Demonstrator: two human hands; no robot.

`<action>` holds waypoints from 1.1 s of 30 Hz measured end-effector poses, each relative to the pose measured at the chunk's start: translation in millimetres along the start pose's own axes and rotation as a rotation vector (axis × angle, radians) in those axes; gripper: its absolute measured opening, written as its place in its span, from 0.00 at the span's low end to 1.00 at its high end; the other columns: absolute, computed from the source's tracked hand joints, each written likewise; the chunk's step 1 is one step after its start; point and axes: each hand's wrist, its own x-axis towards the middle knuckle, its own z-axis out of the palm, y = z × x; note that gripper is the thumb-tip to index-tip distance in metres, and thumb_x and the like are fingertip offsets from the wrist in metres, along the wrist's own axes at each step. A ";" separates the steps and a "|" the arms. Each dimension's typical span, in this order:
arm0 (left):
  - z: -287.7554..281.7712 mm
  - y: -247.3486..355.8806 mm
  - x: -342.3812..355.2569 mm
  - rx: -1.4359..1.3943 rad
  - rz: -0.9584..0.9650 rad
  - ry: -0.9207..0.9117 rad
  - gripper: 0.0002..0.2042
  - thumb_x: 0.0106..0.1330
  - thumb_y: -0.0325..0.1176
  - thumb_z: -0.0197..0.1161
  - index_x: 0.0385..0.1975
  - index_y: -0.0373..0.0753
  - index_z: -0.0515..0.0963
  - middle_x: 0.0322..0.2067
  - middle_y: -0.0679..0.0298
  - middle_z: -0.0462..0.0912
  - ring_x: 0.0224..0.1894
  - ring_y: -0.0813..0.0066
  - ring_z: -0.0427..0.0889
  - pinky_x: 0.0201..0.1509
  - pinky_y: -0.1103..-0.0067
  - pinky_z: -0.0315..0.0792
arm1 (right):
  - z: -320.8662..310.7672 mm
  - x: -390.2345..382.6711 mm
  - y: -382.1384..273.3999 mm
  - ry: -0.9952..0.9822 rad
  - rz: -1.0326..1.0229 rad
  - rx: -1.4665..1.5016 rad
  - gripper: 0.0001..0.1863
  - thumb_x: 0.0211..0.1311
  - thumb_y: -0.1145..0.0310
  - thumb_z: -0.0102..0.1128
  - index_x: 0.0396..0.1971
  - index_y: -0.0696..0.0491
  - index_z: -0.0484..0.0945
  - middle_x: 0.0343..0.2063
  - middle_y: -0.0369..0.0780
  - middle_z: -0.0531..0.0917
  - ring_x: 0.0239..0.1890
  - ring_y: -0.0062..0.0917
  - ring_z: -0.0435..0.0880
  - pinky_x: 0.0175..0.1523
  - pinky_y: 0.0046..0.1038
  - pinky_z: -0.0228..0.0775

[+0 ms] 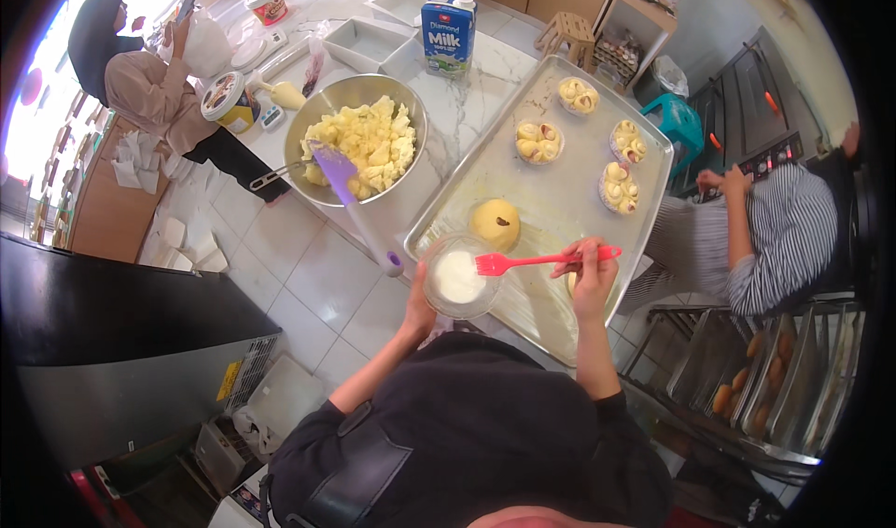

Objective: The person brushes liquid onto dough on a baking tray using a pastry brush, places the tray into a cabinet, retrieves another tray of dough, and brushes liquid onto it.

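My left hand [422, 302] is wrapped round the side of a small clear bowl [491, 296] with white liquid [457, 278] in it. In my right hand [588, 283] is a red pastry brush [532, 261], its bristle end over the bowl. Both hands are above the near part of a large metal baking tray [439, 212]. On that tray, just beyond the bowl, sits a round yellow bun [496, 225] with a dark spot on top. Farther off stand several shaped buns in paper cups [539, 142]. Another round piece is mostly hidden by my right hand.
Left of the tray, a steel bowl [422, 145] holds yellow lumpy filling, with a purple spatula [350, 201] in it. Behind stand a blue milk carton [449, 38] and tubs. At right, a person in stripes [784, 229] stands by an oven and a tray rack [747, 435].
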 end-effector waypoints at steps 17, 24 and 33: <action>-0.4 20.4 -23.4 -0.032 0.000 0.033 0.25 0.64 0.46 0.30 0.56 0.37 0.51 0.54 0.58 0.58 0.56 0.67 0.58 0.59 0.74 0.52 | 8.8 143.2 50.6 -0.018 0.037 -0.226 0.20 0.59 0.58 0.42 0.17 0.58 0.68 0.12 0.37 0.71 0.11 0.17 0.70 0.14 0.17 0.66; -10.3 12.4 -17.0 0.002 0.057 0.001 0.24 0.64 0.45 0.31 0.54 0.36 0.55 0.53 0.59 0.61 0.55 0.69 0.60 0.59 0.76 0.52 | 38.9 123.0 52.0 -0.150 0.091 -0.332 0.20 0.59 0.59 0.43 0.16 0.60 0.68 0.10 0.37 0.70 0.08 0.16 0.69 0.12 0.17 0.64; -7.4 11.0 -14.5 -0.002 0.044 0.092 0.23 0.63 0.45 0.32 0.54 0.36 0.56 0.52 0.61 0.62 0.55 0.70 0.60 0.58 0.77 0.53 | 39.6 118.1 65.2 0.035 0.005 -0.296 0.20 0.60 0.60 0.42 0.14 0.60 0.68 0.09 0.38 0.71 0.08 0.16 0.69 0.11 0.18 0.63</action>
